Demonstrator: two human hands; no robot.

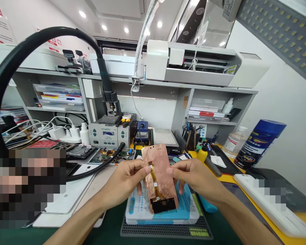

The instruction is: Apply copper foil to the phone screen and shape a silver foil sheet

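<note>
Between my two hands is a phone screen (163, 163), its copper-coloured back facing me and tilted upright. An orange flex cable (153, 175) runs down its left half to a black strip at the bottom edge. My left hand (131, 175) pinches the left edge, the thumb lying near the cable's upper end. At the right edge, my right hand (187, 172) grips it between thumb and fingers. Just below the screen lies a blue and white box (165, 217), on a dark perforated mat (142, 232).
White tablets (68, 200) lie at left beneath a black hose (97, 173). A grey rework station (108, 134) stands behind. On the right are a blue spray can (257, 146), a clear bottle (234, 141) and a long white device (272, 206). An LED lamp (280, 34) hangs overhead.
</note>
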